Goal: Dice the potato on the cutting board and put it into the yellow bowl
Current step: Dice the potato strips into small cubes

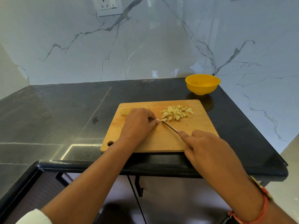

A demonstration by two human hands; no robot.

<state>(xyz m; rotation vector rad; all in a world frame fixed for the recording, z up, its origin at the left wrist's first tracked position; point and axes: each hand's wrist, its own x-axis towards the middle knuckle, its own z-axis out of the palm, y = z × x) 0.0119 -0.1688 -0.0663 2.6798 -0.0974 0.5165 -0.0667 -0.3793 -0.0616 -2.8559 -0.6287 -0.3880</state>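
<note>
My hands dice a potato on the wooden cutting board, set on a black stone counter.

My left hand, fingers curled, pins a small potato piece at mid-board. My right hand grips the knife, forefinger along its spine. The blade runs diagonally, its tip pointing up-left at that piece, and the handle is hidden in my palm. The diced potato is heaped on the board's far right. An uncut potato chunk lies lengthwise left to right at the far-left edge, mostly hidden behind my left hand. The yellow bowl stands beyond the board's right corner.
</note>
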